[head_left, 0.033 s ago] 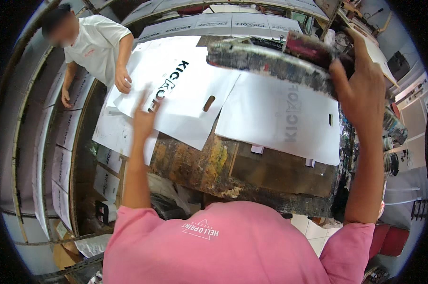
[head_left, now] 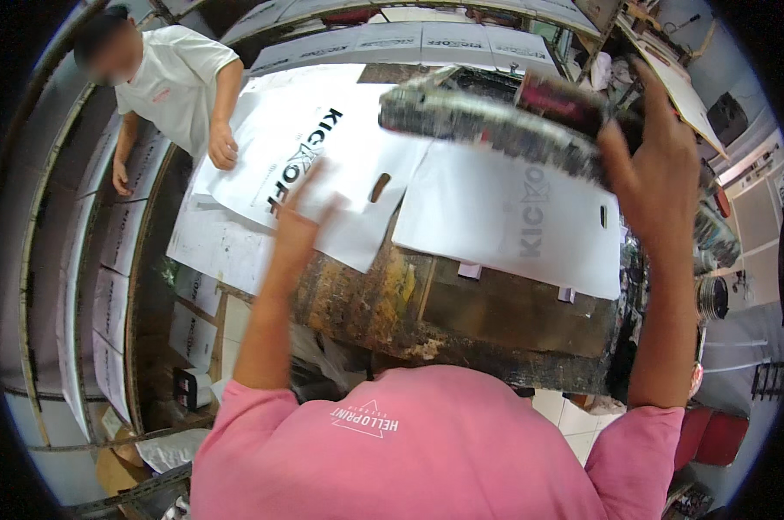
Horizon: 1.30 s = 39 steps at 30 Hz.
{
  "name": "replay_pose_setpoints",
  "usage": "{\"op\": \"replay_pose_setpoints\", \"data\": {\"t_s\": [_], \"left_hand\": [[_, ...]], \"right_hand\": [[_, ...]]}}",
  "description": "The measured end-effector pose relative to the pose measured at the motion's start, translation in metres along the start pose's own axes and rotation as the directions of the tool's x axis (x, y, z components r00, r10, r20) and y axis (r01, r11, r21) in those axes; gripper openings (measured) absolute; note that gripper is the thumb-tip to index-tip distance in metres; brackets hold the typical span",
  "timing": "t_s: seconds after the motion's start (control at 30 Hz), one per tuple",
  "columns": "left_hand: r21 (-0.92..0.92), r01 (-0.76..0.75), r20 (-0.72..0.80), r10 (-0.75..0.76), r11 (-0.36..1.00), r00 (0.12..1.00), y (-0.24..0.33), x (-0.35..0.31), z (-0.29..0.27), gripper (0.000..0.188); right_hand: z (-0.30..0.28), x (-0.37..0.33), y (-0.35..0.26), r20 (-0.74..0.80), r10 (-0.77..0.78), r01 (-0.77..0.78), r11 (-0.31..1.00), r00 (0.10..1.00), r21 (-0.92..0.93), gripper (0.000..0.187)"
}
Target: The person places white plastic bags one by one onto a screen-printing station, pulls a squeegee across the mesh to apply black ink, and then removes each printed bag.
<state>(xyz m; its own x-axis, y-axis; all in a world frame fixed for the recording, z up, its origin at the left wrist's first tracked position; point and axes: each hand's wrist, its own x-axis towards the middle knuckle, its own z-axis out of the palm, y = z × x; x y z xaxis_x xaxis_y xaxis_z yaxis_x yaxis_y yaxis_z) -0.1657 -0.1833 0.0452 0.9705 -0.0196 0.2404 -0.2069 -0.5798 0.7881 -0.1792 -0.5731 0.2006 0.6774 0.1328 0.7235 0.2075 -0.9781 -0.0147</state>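
Observation:
My right hand (head_left: 665, 165) is at the right end of a raised, ink-stained screen-printing frame (head_left: 487, 121), its thumb and fingers around the edge. A dark red block (head_left: 561, 100), blurred and of unclear kind, lies by the frame next to that hand. Under the frame lies a white bag (head_left: 461, 204) with a handle slot and pale grey lettering. My left hand (head_left: 310, 208), smeared by motion, hovers with fingers spread over another white bag (head_left: 357, 165) bearing bold black lettering. Nothing shows in its fingers.
An ink-stained worktable (head_left: 357, 290) carries both bags. Across its left side stands a person in a white shirt (head_left: 175, 82), one hand at the bags. Racks with printed white bags (head_left: 115, 295) line the left; more bags (head_left: 392, 43) lie at the back. Jars (head_left: 712, 299) stand at right.
My left hand has moved right and slightly down over the black-lettered bag. My right hand and the raised frame have barely shifted.

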Motion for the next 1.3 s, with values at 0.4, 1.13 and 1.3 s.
{"op": "replay_pose_setpoints", "data": {"t_s": [0.4, 1.13, 1.3], "left_hand": [[-0.782, 0.623, 0.59, -0.349, -0.021, 0.728, -0.005, -0.132, 0.143, 0.101], [-0.879, 0.475, 0.381, -0.525, 0.05, 0.761, -0.021, -0.153, 0.14, 0.067], [-0.896, 0.427, 0.296, -0.554, 0.12, 0.778, -0.026, -0.16, 0.131, 0.067]], "right_hand": [[0.075, -0.204, -0.017, 0.69, -0.102, -0.159, 0.94, 0.717, 0.303, 0.036], [0.368, 0.052, 0.172, 0.568, -0.214, 0.114, 0.972, 0.794, 0.208, 0.051], [0.375, 0.038, 0.159, 0.557, -0.129, 0.067, 0.989, 0.821, 0.13, 0.052]]}}
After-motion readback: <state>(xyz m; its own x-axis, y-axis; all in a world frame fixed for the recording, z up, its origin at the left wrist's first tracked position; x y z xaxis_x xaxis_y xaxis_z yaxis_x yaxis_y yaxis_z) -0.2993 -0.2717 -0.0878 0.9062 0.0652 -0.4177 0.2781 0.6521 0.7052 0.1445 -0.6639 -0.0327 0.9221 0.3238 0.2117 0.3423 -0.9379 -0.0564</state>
